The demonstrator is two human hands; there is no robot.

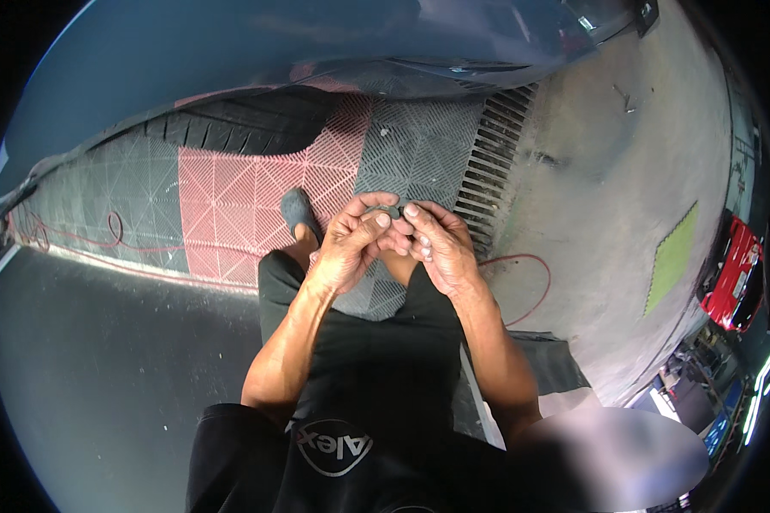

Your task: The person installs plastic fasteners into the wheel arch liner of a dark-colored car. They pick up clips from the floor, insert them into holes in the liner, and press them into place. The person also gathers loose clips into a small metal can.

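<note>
In front of my body, above the floor tiles, both hands meet at a small dark piece. My left hand [348, 248] pinches one side of this small dark piece [393, 211] between thumb and fingers. The fingertips of my right hand [443, 248] close on its other side. It looks grey-black and short; the fingers cover most of it, so I cannot tell its kind. Beyond my hands stands a dark blue car [316, 34], its black tyre [222, 124] resting on the tiles.
Red and grey slotted floor tiles [231, 201] lie beneath the car's side. To their right runs a drain grate [494, 158]. A thin red hose [546, 278] loops across the floor. Farther right are a green mat [672, 256] and a red car [731, 282].
</note>
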